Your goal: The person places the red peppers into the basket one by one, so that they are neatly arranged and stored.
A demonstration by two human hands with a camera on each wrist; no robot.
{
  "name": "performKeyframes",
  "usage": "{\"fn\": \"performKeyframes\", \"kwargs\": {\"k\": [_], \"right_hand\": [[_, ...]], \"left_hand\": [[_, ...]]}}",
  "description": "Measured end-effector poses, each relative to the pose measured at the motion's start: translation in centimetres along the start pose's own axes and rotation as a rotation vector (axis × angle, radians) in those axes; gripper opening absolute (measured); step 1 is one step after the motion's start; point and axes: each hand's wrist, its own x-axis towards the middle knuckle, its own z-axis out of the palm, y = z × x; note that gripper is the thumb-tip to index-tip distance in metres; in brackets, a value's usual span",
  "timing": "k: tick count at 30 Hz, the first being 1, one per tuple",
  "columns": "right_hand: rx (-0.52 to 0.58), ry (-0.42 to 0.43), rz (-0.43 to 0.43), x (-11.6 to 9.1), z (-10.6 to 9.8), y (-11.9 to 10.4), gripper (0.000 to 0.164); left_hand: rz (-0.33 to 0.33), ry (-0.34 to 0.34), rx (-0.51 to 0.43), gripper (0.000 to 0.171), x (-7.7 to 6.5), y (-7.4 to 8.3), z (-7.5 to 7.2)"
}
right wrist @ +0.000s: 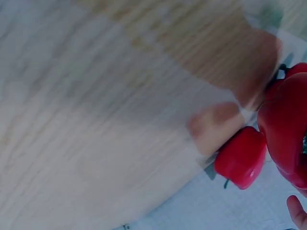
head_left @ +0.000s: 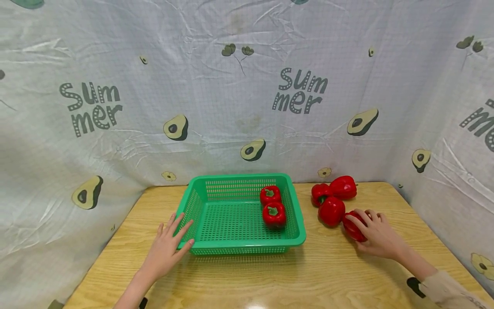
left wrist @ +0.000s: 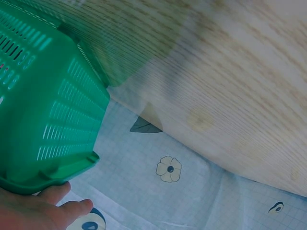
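My right hand [head_left: 380,236] lies over a red bell pepper [head_left: 354,227] on the table, its fingers and thumb curled round the sides. In the right wrist view this bell pepper [right wrist: 285,127] fills the right edge, with one fingertip [right wrist: 297,212] showing below it. With fingers spread and nearly straight, my left hand [head_left: 164,251] rests at the left rim of a green plastic basket [head_left: 247,243]. From the left wrist, fingers [left wrist: 76,208] show right at the basket's rim [left wrist: 53,181]. Two red bell peppers [head_left: 274,215] stand in the basket's right side, stems up.
Three more bell peppers [head_left: 332,211] sit close together on the wooden table [head_left: 247,279], right of the basket and just left of my right hand. A white cloth [head_left: 216,107] printed with avocados and lettering hangs behind the table and along both sides.
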Motion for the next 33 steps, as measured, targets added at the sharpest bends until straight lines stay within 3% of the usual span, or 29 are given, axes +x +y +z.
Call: {"fn": "performKeyframes", "kwargs": {"k": [11, 17, 23, 28, 33], "right_hand": [[0.024, 0.079, -0.069, 1.6, -1.3, -1.0, 0.079], [0.055, 0.114, -0.101, 2.5, -1.7, -1.4, 0.063], [0.070, 0.156, -0.131, 3.2, -2.1, -1.8, 0.072], [0.062, 0.158, -0.151, 3.6, -2.3, -2.0, 0.060], [0.047, 0.185, -0.173, 4.5, -2.7, -2.3, 0.059]], "left_hand": [[0.008, 0.009, 0.006, 0.051, -0.1, 0.1, -0.1], [0.007, 0.009, -0.001, 0.051, -0.1, 0.0, -0.1], [0.010, 0.016, -0.008, 0.051, -0.1, 0.0, 0.0], [0.011, 0.017, -0.008, 0.050, -0.1, 0.0, 0.0], [0.011, 0.016, -0.007, 0.050, -0.1, -0.1, 0.1]]}}
